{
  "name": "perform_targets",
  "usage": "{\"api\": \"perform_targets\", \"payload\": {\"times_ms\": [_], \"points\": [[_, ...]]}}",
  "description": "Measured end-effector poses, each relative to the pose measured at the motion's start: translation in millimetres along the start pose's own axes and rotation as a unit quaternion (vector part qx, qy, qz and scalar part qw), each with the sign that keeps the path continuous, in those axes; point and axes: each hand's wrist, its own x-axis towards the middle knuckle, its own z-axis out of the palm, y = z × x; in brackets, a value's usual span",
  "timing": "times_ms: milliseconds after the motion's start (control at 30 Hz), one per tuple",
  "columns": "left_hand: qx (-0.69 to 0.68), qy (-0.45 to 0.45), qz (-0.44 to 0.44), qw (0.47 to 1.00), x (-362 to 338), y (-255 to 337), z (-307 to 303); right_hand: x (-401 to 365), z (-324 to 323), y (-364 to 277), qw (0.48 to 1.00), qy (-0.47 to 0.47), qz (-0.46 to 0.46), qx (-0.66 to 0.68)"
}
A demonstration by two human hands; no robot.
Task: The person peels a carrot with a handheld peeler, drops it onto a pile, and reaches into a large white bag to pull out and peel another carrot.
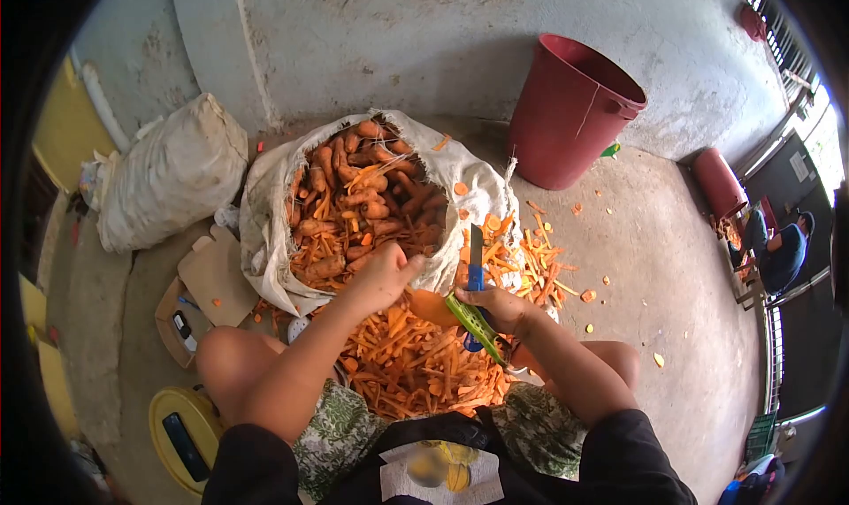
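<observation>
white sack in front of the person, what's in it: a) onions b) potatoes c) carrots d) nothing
c: the open sack is heaped with orange carrots, like the carrot held in the left hand beside the green peeler in the right hand.

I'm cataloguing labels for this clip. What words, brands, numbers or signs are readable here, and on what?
No text is readable.
White notice on the dark door: too small to read.
White patch on the person's chest: blurred.
Blue-handled knife in the right hand: no marking visible.
</observation>
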Motion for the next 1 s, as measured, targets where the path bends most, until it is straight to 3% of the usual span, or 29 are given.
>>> {"api": "perform_targets", "payload": {"times_ms": [33,100,200,300,367,400,433,467,500,533,567,600,633,667,700,800,867,933,1000], "points": [[0.101,0.062,0.039,0.992,3.6,-3.8,-6.1,-0.2,1.1,0.9,1.000,0.000,0.001,0.000],[0.004,0.063,0.021,0.998,5.0,-3.1,-23.4,-1.5,4.2,1.5,0.994,0.079,0.070,-0.026],[-0.074,0.051,-0.001,0.996,-3.9,7.3,-41.5,12.9,-14.0,26.5,0.991,0.095,0.093,0.002],[-0.025,0.071,0.031,0.997,-2.4,6.7,-51.8,21.9,-37.0,49.3,0.984,0.128,0.117,0.049],[0.110,0.113,0.060,0.986,1.2,-1.5,-54.7,18.8,-50.5,48.2,0.966,0.204,0.080,0.137],[0.083,0.138,0.075,0.984,1.6,-2.8,-54.0,14.3,-59.9,24.2,0.964,0.191,0.040,0.180],[0.083,0.140,0.077,0.984,2.0,-1.4,-55.7,16.1,-105.1,9.5,0.984,0.125,-0.061,0.112],[0.093,0.145,0.070,0.982,2.4,1.1,-57.1,24.2,-128.3,-29.1,0.940,0.260,-0.142,0.169],[0.104,0.150,0.064,0.981,2.5,2.0,-57.0,12.2,-153.5,-78.0,0.937,0.212,-0.252,0.118],[0.122,0.155,0.071,0.978,4.7,0.7,-56.7,-5.7,-160.2,-134.2,0.885,0.280,-0.351,0.127],[0.120,0.156,0.071,0.978,6.9,2.0,-57.2,-11.9,-224.5,-181.9,0.864,0.228,-0.449,0.001],[0.128,0.136,0.056,0.981,8.4,2.1,-57.3,-35.1,-241.7,-229.7,0.845,0.137,-0.517,0.013],[0.138,0.114,0.035,0.983,8.5,-0.6,-57.0,-54.5,-239.8,-268.0,0.801,0.233,-0.549,0.049],[0.136,0.114,0.027,0.984,10.4,-3.8,-56.4,-73.5,-221.5,-293.4,0.776,0.272,-0.566,0.054],[0.133,0.112,0.021,0.985,15.5,-6.3,-56.9,-83.1,-197.0,-304.3,0.764,0.308,-0.564,0.055],[0.099,0.103,-0.017,0.990,40.4,-15.0,-63.7,-75.6,-144.2,-294.9,0.785,0.282,-0.551,0.017],[0.063,0.085,-0.080,0.991,56.9,-26.4,-66.1,-60.1,-128.5,-250.7,0.817,0.212,-0.525,-0.111],[0.032,0.077,-0.102,0.991,86.5,-60.2,-57.7,-43.1,-102.4,-187.2,0.809,0.320,-0.457,-0.185],[0.002,0.068,-0.125,0.990,119.8,-104.8,-43.8,-25.8,-108.7,-127.2,0.840,0.324,-0.368,-0.233]]}}
